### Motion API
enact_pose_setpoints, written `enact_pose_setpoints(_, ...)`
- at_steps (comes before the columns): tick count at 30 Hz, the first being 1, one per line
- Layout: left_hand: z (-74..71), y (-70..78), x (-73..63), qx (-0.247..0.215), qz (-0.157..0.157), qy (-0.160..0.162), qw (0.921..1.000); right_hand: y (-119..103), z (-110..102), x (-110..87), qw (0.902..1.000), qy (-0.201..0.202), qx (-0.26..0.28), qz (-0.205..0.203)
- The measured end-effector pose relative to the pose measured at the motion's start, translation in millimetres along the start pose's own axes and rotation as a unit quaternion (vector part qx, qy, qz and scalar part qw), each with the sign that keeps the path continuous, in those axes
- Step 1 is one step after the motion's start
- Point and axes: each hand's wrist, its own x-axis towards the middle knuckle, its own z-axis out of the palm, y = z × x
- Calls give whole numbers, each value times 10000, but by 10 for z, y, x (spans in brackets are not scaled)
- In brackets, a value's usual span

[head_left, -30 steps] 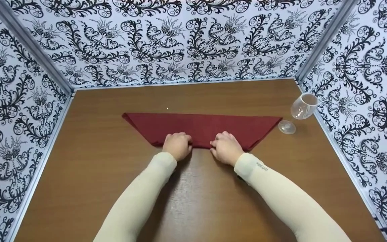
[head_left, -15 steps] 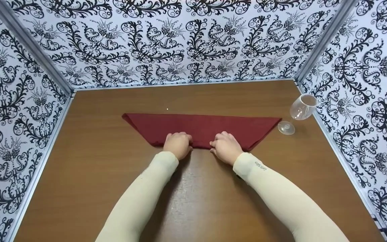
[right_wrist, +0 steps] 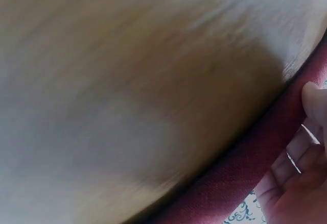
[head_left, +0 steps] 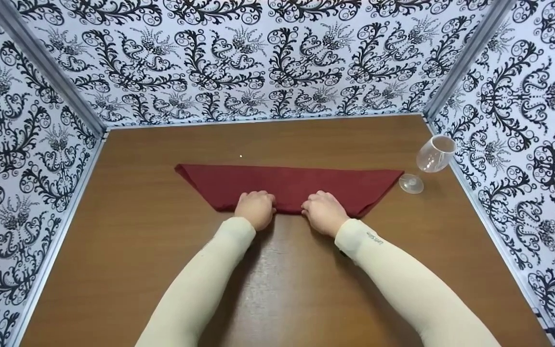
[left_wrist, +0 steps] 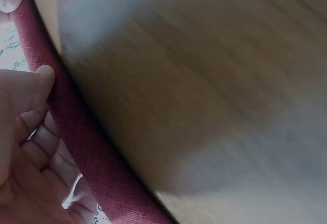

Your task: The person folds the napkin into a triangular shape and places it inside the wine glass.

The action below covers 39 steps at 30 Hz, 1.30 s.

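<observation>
a wine glass (head_left: 435,154) stands on the table (head_left: 277,284), and the dark red cloth (head_left: 289,182) lies folded to its left, one far corner just beside it. well left of the glass, the left hand (head_left: 255,210) pinches the cloth's near edge between thumb and fingers; the right hand (head_left: 325,213), closer to the glass, pinches the same edge likewise. compared with a second ago, the cloth's far edge sits very slightly nearer the table's near side; the glass stays put and both hands keep their hold.
</observation>
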Motion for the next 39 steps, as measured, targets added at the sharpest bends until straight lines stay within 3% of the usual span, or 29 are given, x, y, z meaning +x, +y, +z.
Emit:
enact_pose_setpoints(4,-13,-12,23,-301,-246,-245,9989,-1,10,7,9996,-26,257,82)
enact_pose_setpoints(9,-14,-43,87,-650,-495,-398,9959,-17,-23,27,9956,-183,760,519)
enact_pose_setpoints(19,-58,-28,97,-988,-725,-168,9923,-75,-89,36,9939,-60,738,815)
enact_pose_setpoints(27,-23,-20,100,-350,-468,228,9980,-87,-70,53,9954,-170,378,861)
enact_pose_setpoints(33,6,-15,90,206,-150,446,9987,-97,-61,54,9982,-195,-108,558)
enact_pose_setpoints(39,29,-12,43,660,126,524,9964,-115,-46,19,9991,-134,-246,318)
